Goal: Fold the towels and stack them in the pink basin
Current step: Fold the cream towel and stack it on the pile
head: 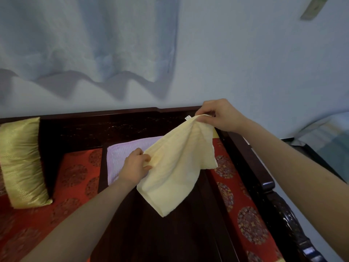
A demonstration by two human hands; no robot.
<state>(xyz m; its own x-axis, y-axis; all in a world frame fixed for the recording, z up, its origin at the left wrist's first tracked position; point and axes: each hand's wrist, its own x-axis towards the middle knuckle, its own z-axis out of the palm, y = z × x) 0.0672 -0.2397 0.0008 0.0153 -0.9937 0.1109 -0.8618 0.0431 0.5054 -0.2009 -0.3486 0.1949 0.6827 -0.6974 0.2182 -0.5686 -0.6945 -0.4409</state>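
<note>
Two towels are in view, and two hands. One towel is pale yellow, the other is lilac-pink. There is also one gold cushion (20, 161), which leans at the left on the red patterned seat pad (75, 178).

The yellow towel (175, 167) is in the air, above the dark wooden table (170, 233), and both hands hold it. The right hand (219, 115) is the higher one. Its fingers are curled and they pinch the top edge of the towel, just beside a small white label (188, 117). The left hand (135, 167) is lower and to the left. Its thumb and fingers are closed on the left edge of the towel, about halfway down. So the towel hangs below the right hand and to the right of the left hand.

The long axis of the yellow towel goes diagonally, from the upper right at the right hand down to the lower left. Its lowest corner points down, toward the person. The cloth is loose and has soft folds near the top.

The lilac-pink towel (122, 154) lies flat at the far end of the table, behind the left hand. The hand and the yellow towel hide a part of it, so I cannot tell its long axis.

A pale curtain (90, 44) hangs on the wall behind.
</note>
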